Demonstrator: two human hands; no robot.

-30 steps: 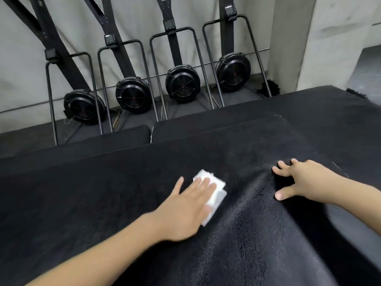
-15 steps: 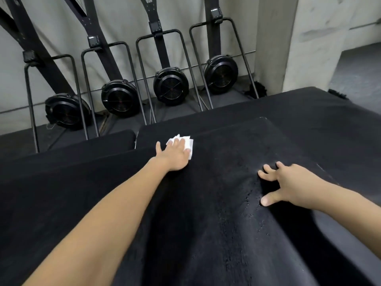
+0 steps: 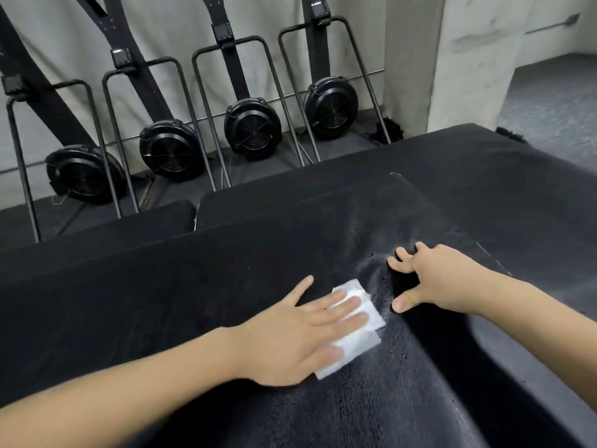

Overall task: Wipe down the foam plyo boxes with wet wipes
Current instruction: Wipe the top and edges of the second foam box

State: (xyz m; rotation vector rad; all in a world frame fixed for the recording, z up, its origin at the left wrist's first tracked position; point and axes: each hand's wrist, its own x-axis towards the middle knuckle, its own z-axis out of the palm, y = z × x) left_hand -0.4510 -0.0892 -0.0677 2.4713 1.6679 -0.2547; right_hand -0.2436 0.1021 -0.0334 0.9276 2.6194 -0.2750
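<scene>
- White wet wipe (image 3: 358, 331), folded, flat on top of black foam plyo box (image 3: 193, 286), nr its right-hand slope.
- Left hand (image 3: 290, 337) pressed flat on wipe, fingers straight & spread, thumb out to the side.
- Right hand (image 3: 436, 279) just beside wipe, apart from it; fingers splayed, tips & thumb braced on box surface w/ nothing held.
- Wet sheen, droplets on fabric btwn both hands.
- Beyond box: lower black box (image 3: 484, 176), four black fan-wheel machines (image 3: 252, 129) upright against grey wall (image 3: 161, 33).

four black fan machines (image 3: 252, 128) upright | grey wall (image 3: 478, 53) behind
</scene>
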